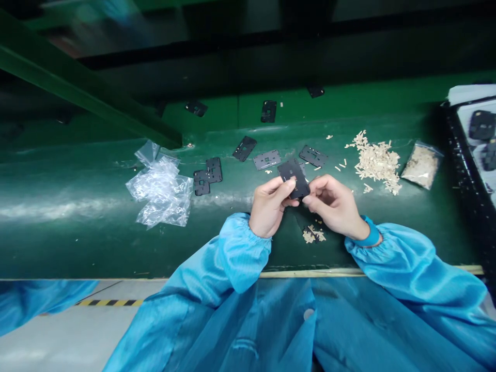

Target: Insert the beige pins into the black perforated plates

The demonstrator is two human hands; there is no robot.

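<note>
Two bare hands meet at one black plastic plate [300, 179] in the head view: the left hand [271, 201] and the right hand [334, 205]. The plate is held up over the near part of the surface [96, 243]. Its long side slants: the far end points away and a bit to the left, and the near end points back toward the person and a bit to the right. The left fingers pinch it, with the thumb on top. The right fingers are bunched at its near right corner; I cannot tell if they pinch the plate or a tiny bit.

The surface is green and shiny. More black plates [245, 148] lie on it, turned many ways. Clear plastic bags [160, 188] sit in a heap on the left. On the right are a pile of thin tan strips [377, 163], a little zip bag [422, 164] and a black-edged tray [461, 150]. A small heap of tan and black bits [313, 234] lies just below the right hand.

A green beam [89, 93] slants across the left. The gray floor [77, 343] has a yellow and black stripe [110, 303].
</note>
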